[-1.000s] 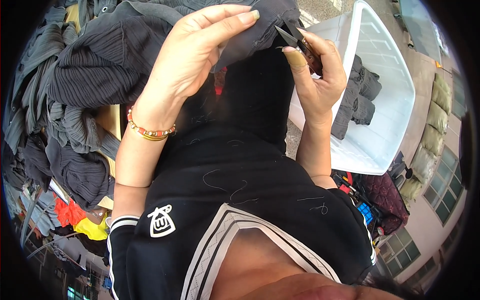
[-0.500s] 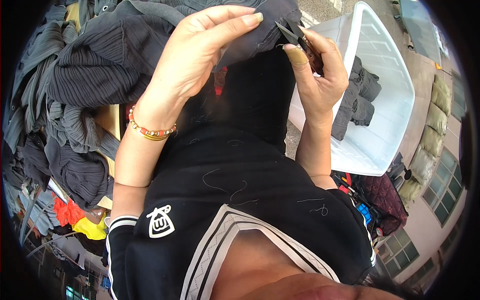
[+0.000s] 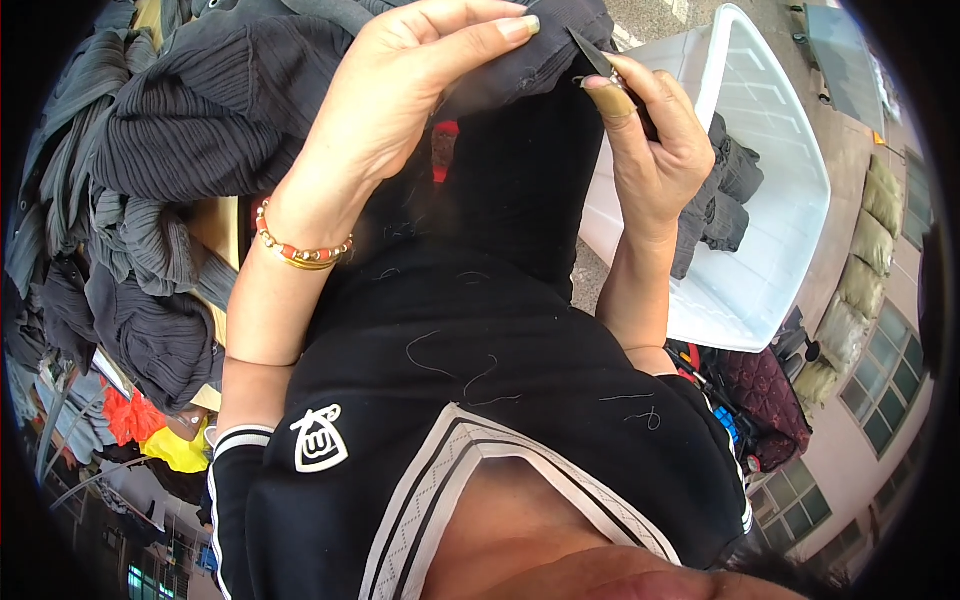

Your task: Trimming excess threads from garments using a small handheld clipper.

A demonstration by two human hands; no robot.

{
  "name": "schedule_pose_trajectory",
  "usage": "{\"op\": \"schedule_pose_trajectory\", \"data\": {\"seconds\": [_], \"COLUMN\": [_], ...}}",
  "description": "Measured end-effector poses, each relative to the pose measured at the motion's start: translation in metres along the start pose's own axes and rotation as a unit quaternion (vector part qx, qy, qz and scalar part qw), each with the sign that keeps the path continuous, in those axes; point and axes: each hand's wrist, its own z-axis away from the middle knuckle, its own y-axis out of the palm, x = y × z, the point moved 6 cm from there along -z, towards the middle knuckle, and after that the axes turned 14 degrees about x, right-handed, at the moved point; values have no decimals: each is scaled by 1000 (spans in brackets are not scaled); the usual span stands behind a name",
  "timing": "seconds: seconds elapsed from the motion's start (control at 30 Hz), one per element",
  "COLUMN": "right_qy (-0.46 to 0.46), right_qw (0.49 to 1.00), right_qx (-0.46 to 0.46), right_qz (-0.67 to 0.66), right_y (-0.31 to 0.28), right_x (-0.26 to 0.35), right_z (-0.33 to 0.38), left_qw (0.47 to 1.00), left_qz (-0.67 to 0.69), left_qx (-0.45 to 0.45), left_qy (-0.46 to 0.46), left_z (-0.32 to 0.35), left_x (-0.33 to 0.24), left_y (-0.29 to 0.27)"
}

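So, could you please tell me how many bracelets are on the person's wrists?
1: a beaded bracelet sits on the left wrist, below the left hand. The right wrist shows none, though its far side is hidden.

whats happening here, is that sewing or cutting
A person holds up a dark garment with both hands. The left hand pinches its upper edge, while the right hand grips small thread snips with the blades at the fabric, so it looks like trimming rather than sewing. A pile of dark ribbed garments sits to the left, and a white plastic bin holding folded dark pieces to the right.
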Motion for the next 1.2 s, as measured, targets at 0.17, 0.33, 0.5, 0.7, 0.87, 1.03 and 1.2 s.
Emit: {"op": "schedule_pose_trajectory", "data": {"seconds": [0.17,0.33,0.5,0.7,0.87,1.03,1.2], "right_qy": [5,-12,-26,-52,-51,-60,0], "right_qw": [1000,998,995,991,991,990,999], "right_qx": [25,58,82,91,91,94,45], "right_qz": [-5,22,47,80,88,83,-27], "right_y": [1,3,2,3,3,2,1], "right_x": [1,9,17,17,18,14,-2], "right_z": [4,7,3,2,1,1,5], "left_qw": [999,995,997,998,998,999,999], "left_qz": [38,90,70,41,31,27,22], "left_qx": [-7,-36,-35,-30,-12,4,-4], "left_qy": [-1,-26,-24,-31,-44,-47,-36], "left_z": [-2,-2,-3,-5,-7,-10,-12], "left_x": [-3,-4,-4,-10,-13,-13,-11], "left_y": [8,13,10,16,17,20,19]}}
